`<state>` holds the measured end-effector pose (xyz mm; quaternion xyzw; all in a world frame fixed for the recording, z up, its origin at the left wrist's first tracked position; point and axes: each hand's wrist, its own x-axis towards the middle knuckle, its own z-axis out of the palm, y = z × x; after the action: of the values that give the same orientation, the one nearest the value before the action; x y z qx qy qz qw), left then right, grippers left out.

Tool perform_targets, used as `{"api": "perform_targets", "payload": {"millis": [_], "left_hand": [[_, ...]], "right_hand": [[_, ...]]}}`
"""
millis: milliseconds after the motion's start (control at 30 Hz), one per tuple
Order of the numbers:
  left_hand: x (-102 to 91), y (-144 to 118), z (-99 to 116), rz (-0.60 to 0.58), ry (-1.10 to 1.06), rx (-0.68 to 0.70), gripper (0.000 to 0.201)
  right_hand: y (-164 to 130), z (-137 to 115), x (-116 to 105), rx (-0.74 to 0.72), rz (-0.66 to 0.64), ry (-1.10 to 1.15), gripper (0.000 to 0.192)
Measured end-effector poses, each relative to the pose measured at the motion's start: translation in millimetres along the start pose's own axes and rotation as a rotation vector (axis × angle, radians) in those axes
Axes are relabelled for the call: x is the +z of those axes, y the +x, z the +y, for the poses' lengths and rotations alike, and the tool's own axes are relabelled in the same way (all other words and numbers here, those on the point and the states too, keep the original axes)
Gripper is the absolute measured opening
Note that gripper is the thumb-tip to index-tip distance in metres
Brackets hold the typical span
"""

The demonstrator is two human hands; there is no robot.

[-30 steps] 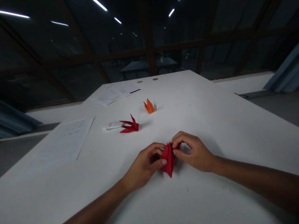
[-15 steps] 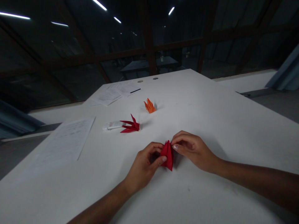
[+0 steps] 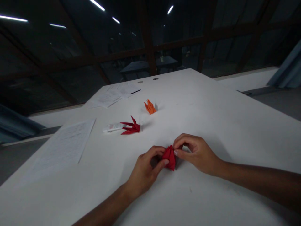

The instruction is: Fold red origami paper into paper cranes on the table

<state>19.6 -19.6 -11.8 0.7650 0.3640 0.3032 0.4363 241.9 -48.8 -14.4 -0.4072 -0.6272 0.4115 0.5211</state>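
Over at the far left, a bluish curtain (image 3: pixel 17 124) hangs off past the side of the white desk (image 3: pixel 223 125). Next along there's a sheet of paper (image 3: pixel 61 144) lying flat near the desk's left edge, with writing on it too faint to make out. Further back are some loose papers (image 3: pixel 110 94), overlapping each other. Then you get a slim white item (image 3: pixel 114 127) with a bit of print on it, one end tucked behind a spiky red origami piece (image 3: pixel 131 127) whose points mostly aim left. Behind that, a thin black strip (image 3: pixel 135 91) sits at the edge of the papers, and two small round discs (image 3: pixel 148 80) are near the desk's far edge. Coming closer, the left hand (image 3: pixel 147 169) has its grip closed around the side of a red folded paper (image 3: pixel 169 157), thumb on the near face, fingers behind. That paper's at the front of the desk, right between the two hands, with a little orange origami piece (image 3: pixel 150 107) standing well behind it. The right hand (image 3: pixel 197 153) has a lighter grip, just thumb and index pinching the paper's upper right edge. Far right, another bluish curtain (image 3: pixel 287 69).
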Motion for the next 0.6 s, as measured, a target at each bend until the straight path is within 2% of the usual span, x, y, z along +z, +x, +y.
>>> {"api": "perform_targets", "payload": {"millis": [167, 300, 400, 500, 600], "left_hand": [[-0.7, -1.0, -2.0, -0.035, -0.083, -0.03, 0.02], [-1.5, 0.7, -3.5, -0.065, -0.257, -0.097, 0.025], [-2.8, 2.8, -4.4, -0.098, -0.406, -0.122, 0.027], [-4.8, 4.2, -5.7, -0.134, -0.488, -0.13, 0.028], [-6.9, 4.7, -6.7, -0.166, -0.517, -0.135, 0.031]], "right_hand": [[-1.7, 0.0, 1.8, 0.067, -0.011, 0.109, 0.011], [-0.6, -0.2, 3.5, 0.105, -0.061, 0.25, 0.017], [3.2, -0.6, 2.7, 0.107, -0.029, 0.353, 0.023], [6.9, -0.1, 0.0, 0.132, 0.047, 0.334, 0.02], [7.5, 0.4, -1.9, 0.165, 0.038, 0.273, 0.021]]}}
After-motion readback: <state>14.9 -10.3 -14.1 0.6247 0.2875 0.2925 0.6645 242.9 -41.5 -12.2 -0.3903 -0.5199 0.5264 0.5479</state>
